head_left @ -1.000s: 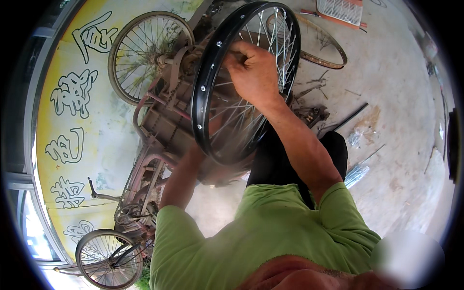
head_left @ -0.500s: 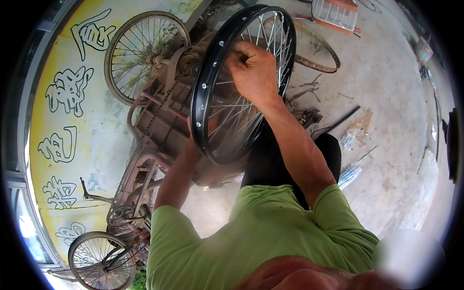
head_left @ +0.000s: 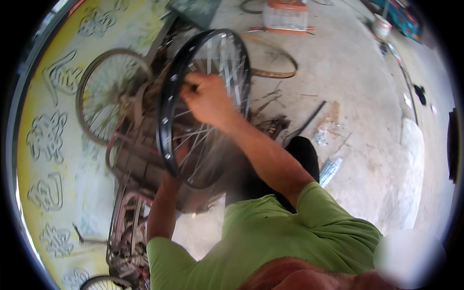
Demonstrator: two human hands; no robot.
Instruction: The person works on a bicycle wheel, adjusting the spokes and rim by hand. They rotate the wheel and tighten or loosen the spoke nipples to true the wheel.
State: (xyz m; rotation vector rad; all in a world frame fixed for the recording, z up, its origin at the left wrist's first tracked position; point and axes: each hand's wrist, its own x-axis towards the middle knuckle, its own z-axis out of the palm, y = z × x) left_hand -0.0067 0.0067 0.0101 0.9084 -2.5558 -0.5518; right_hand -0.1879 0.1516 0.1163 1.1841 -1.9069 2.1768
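Note:
A bicycle wheel (head_left: 165,118) with a glossy black rim and silver spokes stands upright in front of me. My right hand (head_left: 208,99) reaches in among the spokes. Its thumb and fingers are pinched together at the inner side of the rim's left edge, and whatever they grip is too small and blurred to name. My left hand (head_left: 181,147) is low behind the wheel, largely covered by rim and spokes, so its fingers cannot be made out. Several spokes slant loosely across the wheel's lower part, smeared by motion.
An old rusty cargo tricycle (head_left: 140,159) lies to the left, its spoked wheel (head_left: 81,96) against a painted yellow-white panel (head_left: 92,183). A rusty bare rim (head_left: 278,75), an orange-and-white crate (head_left: 286,18), a bundle of spokes (head_left: 331,169) and a black tube (head_left: 314,118) are on the concrete floor.
The whole view has swung, so floor and tricycle appear shifted left and down. The wheel sits lower left in the picture. My right hand stays pinched at the rim's inner side.

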